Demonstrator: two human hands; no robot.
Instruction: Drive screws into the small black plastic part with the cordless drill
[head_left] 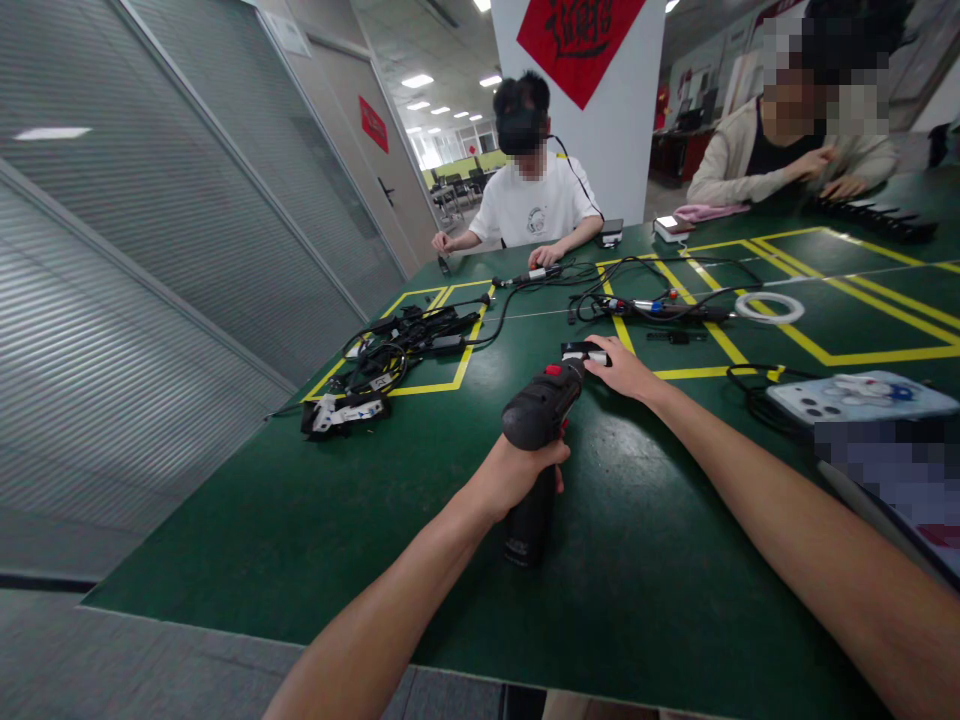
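Note:
My left hand (517, 470) is wrapped around the grip of a black cordless drill (538, 420), which stands over the green table (315, 520) with its nose pointing away from me. My right hand (622, 368) reaches to the front of the drill, fingers on a small black and white part (585, 352) at the chuck end. The battery base of the drill rests near the table surface below my left wrist.
Tangled black cables and chargers (405, 345) lie in a yellow-taped box at the left. More cables and a tool (660, 308) plus a white ring (769, 307) lie ahead. A phone (862, 395) is at right. Two people sit at the far side.

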